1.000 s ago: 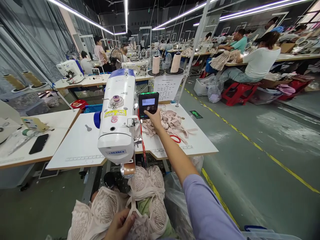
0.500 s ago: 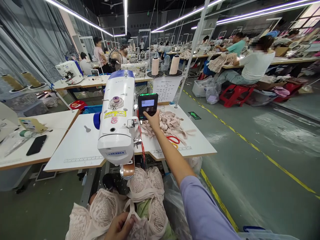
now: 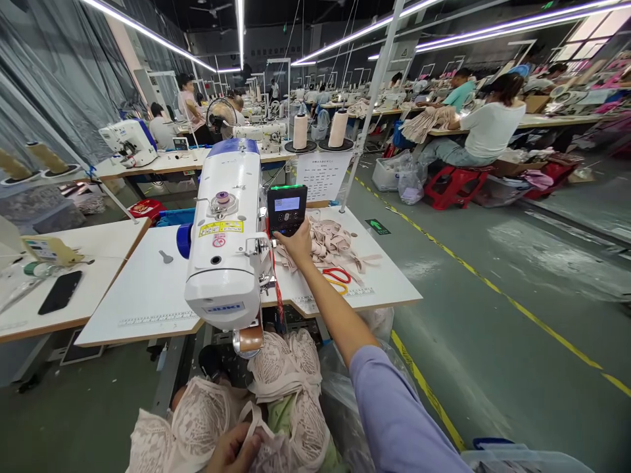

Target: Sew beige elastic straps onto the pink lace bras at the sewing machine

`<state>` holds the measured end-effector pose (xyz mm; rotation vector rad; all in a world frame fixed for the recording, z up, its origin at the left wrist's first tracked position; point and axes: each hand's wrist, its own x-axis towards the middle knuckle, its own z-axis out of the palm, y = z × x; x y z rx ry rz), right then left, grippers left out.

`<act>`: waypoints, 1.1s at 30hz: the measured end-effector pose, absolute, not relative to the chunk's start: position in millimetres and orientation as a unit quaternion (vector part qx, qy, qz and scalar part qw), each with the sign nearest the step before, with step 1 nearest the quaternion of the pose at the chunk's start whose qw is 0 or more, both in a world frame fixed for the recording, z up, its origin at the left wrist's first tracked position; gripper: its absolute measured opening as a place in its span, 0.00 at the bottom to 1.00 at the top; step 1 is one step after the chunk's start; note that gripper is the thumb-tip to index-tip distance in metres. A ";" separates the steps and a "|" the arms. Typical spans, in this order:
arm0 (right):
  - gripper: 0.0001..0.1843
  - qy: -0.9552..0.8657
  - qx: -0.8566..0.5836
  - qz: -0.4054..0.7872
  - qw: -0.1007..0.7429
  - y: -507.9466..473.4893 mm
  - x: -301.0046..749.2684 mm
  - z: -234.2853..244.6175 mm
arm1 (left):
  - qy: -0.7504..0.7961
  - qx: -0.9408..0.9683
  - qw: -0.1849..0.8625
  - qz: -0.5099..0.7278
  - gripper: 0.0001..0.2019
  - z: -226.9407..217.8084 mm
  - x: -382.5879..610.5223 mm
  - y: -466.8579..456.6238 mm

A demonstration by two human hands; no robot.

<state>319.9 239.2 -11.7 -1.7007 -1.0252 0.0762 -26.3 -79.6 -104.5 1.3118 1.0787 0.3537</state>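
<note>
Black control panel with a lit screen (image 3: 286,209) sat on the side of the white industrial sewing machine (image 3: 224,240), and the right hand (image 3: 297,243) was stretched out to it, fingertips at the panel's lower edge by the buttons, fingers extended, not gripping anything. Panel lay straight ahead of that hand, just above it, its face tilted back toward the wearer; right arm in a lilac sleeve (image 3: 394,414) ran diagonally up from the bottom of frame. Right hand was far nearer the panel than the left. Just right of the hand lay a loose heap of beige fabric straps (image 3: 335,240), and nearer the wearer a pair of red-handled scissors (image 3: 336,274), both on the white worktable (image 3: 148,295). Table's right edge was close past the heap; open grey floor with a yellow line (image 3: 493,289) beyond it, plenty of room there. Left of the hand the machine body blocked any sideways travel. Left hand (image 3: 231,450) was low at frame bottom, well apart from the panel, curled around pale pink lace garments (image 3: 276,394) piled below the table's near edge. Other people sat at far tables.
</note>
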 end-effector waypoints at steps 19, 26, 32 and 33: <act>0.33 -0.420 -0.737 0.373 0.375 -117.1 263.4 -257.4 | 0.448 0.637 0.611 0.139 0.27 -84.0 -28.6 -38.7; 0.23 -0.504 -0.676 0.438 0.312 -122.3 264.2 -229.9 | 0.450 0.648 0.598 0.144 0.27 -81.0 -31.2 -23.6; 0.26 -0.557 -0.584 0.461 0.369 -144.7 253.8 -146.8 | 0.522 0.584 0.579 0.228 0.27 -97.6 -58.3 -7.9; 0.25 -0.555 -0.569 0.464 0.392 -154.4 254.9 -130.2 | 0.522 0.554 0.595 0.259 0.25 -100.3 -66.4 -6.5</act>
